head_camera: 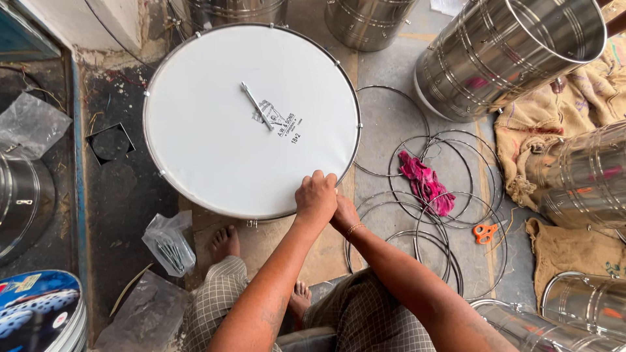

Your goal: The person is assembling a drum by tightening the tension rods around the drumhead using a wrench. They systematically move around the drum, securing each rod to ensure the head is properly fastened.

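Head view looks straight down on a large round drum (251, 120) standing on the floor (391, 124), its white skin stretched flat inside a thin metal hoop with small lugs spaced round the rim. A slim metal key (256, 105) lies on the skin near the middle, beside a small printed mark. The drum sits just ahead of the person's bare feet, filling the middle of the picture.

Both hands meet at the drum's near right edge. The left hand (316, 195) rests on top of the rim with its fingers curled over the hoop, gripping it. The right hand (344, 214) is tucked just below and beside it, against the side of the drum; a thin bracelet shows at the wrist, and I cannot tell whether its fingers are clenched or loose.

Right of the drum, several thin wire rings (424, 215) lie overlapping on the grey concrete floor, with a crumpled pink rag (426, 184) on them and orange-handled scissors (486, 231) near the rings' far side. Shiny steel drum shells (502, 52) stand and lie around the top and right edges, some on brown sacking (567, 117). Clear plastic bags (168, 241) lie on the floor at the left, close to one foot, the nearest holding small metal parts.
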